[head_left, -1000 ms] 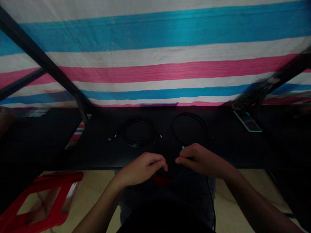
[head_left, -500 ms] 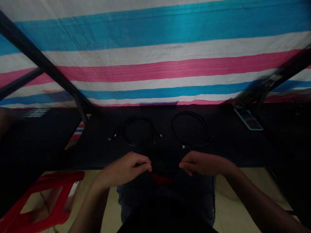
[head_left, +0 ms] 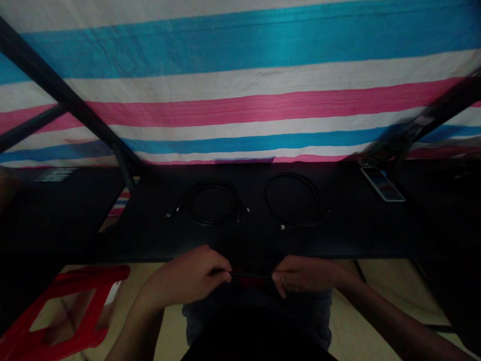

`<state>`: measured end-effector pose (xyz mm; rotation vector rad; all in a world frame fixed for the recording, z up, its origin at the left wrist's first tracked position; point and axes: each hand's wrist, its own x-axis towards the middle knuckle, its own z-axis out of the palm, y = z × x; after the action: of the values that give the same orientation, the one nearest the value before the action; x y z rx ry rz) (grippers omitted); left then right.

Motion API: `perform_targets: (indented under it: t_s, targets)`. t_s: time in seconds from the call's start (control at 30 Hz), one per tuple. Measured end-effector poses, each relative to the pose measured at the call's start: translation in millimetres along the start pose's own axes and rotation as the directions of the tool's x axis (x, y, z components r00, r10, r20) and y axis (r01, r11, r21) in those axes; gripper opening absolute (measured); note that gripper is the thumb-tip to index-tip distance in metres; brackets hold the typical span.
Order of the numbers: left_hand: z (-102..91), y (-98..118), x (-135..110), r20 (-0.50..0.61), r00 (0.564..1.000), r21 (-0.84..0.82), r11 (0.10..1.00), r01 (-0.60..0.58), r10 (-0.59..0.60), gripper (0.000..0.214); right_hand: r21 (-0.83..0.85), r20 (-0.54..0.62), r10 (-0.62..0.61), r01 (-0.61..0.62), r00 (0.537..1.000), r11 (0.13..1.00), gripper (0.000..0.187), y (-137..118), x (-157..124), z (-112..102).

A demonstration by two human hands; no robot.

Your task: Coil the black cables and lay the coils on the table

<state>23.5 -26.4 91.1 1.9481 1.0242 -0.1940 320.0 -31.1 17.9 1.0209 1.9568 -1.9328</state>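
A thin black cable [head_left: 251,275] is stretched almost level between my two hands, just in front of the table's near edge. My left hand [head_left: 195,276] pinches one part of it between thumb and forefinger. At the other side, my right hand [head_left: 300,274] has its fingers closed on it. The cable is hard to make out against the dark clothing. Beyond the hands, a coiled black cable [head_left: 191,203] with several light-coloured plugs lies on the table to the left. To the right lies a second coiled cable [head_left: 319,200], with a pale plug at its near side.
The black table [head_left: 259,240] ends just beyond my hands. A phone [head_left: 383,184] lies at its right side. Slanting dark frame bars [head_left: 86,118] rise at left and right before a striped sheet [head_left: 263,110]. A red plastic stool [head_left: 93,311] stands low on the left.
Both hands have moved down toward my body, from over the table's near edge to just in front of it. The cable between them now shows as a straight line.
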Motion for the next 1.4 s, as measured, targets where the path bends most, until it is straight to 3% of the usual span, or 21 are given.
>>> perform_targets:
  t_s: [0.1,0.23,0.3,0.37,0.43,0.5,0.63,0.73,0.83,1.0,1.1,1.27,1.4]
  targets:
    - [17.1,12,10,0.025,0.994,0.122,0.987,0.102,-0.106,0.023,-0.163,-0.056,0.015,-0.024,0.998,0.986,0.045,-11,8,11]
    - [19.9,9,14,0.052,0.994,0.103,0.990,0.096,-0.101,0.025,-0.421,-0.230,0.171,-0.256,0.958,0.870,0.034,-10,5,11]
    - [12.7,3,12,0.048,0.997,0.058,0.997,0.059,-0.062,0.029,-0.415,-0.251,0.174,-0.268,0.952,0.869,0.034,-10,-2,5]
    - [9.0,1,11,0.033,0.999,0.053,0.998,0.034,-0.036,0.031,-0.359,-0.206,0.093,-0.164,0.974,0.919,0.034,-13,-6,-1]
    - [14.8,8,15,0.018,1.000,0.103,0.995,0.015,-0.017,0.030,-0.310,-0.153,-0.024,-0.025,0.988,0.950,0.029,-20,-4,-1]
    - [29.2,18,26,0.005,1.000,0.175,0.985,0.016,-0.017,0.030,-0.333,-0.117,-0.071,0.028,0.991,0.943,0.026,-28,4,4]
    - [52.6,26,46,-0.021,0.993,0.190,0.974,0.121,-0.119,0.029,-0.498,-0.225,0.082,-0.187,0.971,0.847,0.021,-35,7,9]
    - [44.7,12,43,0.023,0.995,0.016,0.995,0.094,-0.094,0.031,-0.475,-0.267,0.162,-0.276,0.950,0.835,0.021,-29,-10,-6]
    - [31.4,-3,31,0.076,0.995,-0.149,0.986,0.069,-0.058,0.033,-0.381,-0.199,0.137,-0.205,0.970,0.902,0.026,-23,-26,-22]
    - [46.0,8,39,-0.056,0.989,0.080,0.986,0.143,-0.139,0.030,-0.421,-0.216,-0.074,-0.024,0.974,0.907,0.024,-22,-5,-14]
    - [52.6,13,48,-0.059,0.991,0.094,0.987,0.127,-0.121,0.029,-0.405,-0.195,-0.028,-0.054,0.980,0.913,0.022,-18,9,-4]
    - [30.2,-13,32,-0.006,0.995,-0.106,0.990,0.097,-0.098,0.033,-0.411,-0.268,0.072,-0.182,0.961,0.893,0.027,-2,-10,-19]
    - [26.3,-17,27,-0.017,0.987,-0.063,0.985,0.161,-0.162,0.033,-0.350,-0.217,-0.018,-0.061,0.976,0.935,0.028,-4,-12,-21]
